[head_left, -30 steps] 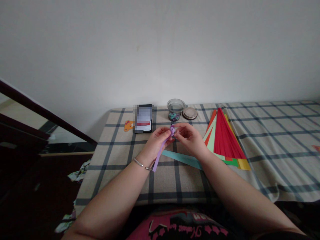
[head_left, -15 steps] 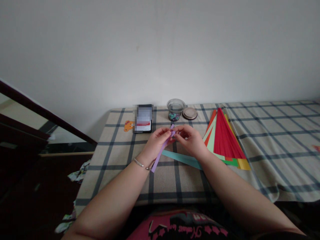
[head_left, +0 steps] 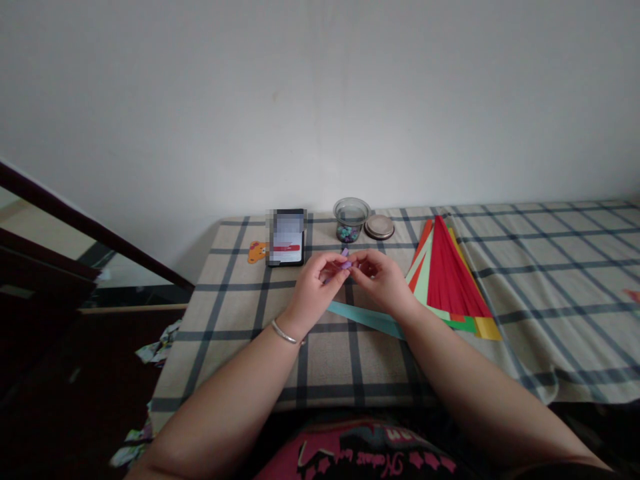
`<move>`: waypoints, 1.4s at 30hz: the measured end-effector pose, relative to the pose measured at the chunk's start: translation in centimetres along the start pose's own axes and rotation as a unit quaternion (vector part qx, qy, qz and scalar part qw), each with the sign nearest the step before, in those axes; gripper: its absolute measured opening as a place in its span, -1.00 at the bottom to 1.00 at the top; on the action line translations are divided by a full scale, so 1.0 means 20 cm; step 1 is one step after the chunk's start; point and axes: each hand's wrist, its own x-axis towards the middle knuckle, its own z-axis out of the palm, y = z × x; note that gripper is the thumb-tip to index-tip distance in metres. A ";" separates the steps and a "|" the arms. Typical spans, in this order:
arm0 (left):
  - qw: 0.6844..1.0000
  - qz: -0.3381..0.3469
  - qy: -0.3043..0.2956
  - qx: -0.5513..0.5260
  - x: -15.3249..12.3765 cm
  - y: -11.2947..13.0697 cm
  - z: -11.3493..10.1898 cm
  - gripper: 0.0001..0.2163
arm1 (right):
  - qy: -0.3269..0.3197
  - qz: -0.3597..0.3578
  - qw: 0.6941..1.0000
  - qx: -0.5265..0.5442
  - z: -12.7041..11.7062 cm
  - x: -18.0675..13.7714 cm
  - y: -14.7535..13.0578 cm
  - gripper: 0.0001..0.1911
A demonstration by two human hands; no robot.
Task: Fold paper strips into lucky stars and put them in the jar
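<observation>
A purple paper strip [head_left: 346, 265] is pinched between my two hands, folded at the fingertips, with a short end pointing away from me. My left hand [head_left: 323, 281], with a silver bangle at the wrist, closes thumb and fingers on it and hides most of its length. From the other side, my right hand [head_left: 381, 279] grips the same fold with thumb and forefinger. A light blue paper strip [head_left: 367, 319] lies on the cloth below my hands, its right end under my right forearm.
Beyond my hands stand a clear jar [head_left: 352, 213] with small blue and purple pieces and its round lid [head_left: 380, 227]. A phone [head_left: 289, 247] rests left beside an orange bear cutout [head_left: 257, 252]. Fanned red paper strips [head_left: 453, 280] lie right on the checked tablecloth [head_left: 240, 313].
The long tail of the purple strip, which hung toward my left wrist, is now mostly out of sight behind my left hand. My left fingers have shifted around the fold; the right hand barely moved.
</observation>
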 end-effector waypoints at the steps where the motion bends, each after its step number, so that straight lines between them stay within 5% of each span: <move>1: 1.000 0.005 0.003 0.011 0.00 0.00 0.00 -0.84 | -0.001 0.001 1.000 0.003 0.00 0.00 0.00 -0.87; 17: 0.999 -0.016 0.033 0.017 -0.01 -0.01 0.00 -0.84 | -0.004 0.028 1.000 0.004 0.01 0.00 -0.01 -0.80; 30: 0.999 -0.019 0.019 0.043 0.00 -0.03 -0.01 -0.85 | -0.023 0.078 0.989 0.126 0.01 0.00 0.01 -0.65; 42: 0.993 0.004 0.030 0.110 0.00 -0.06 -0.01 -0.86 | -0.018 0.076 0.989 0.127 0.01 0.02 -0.01 -0.71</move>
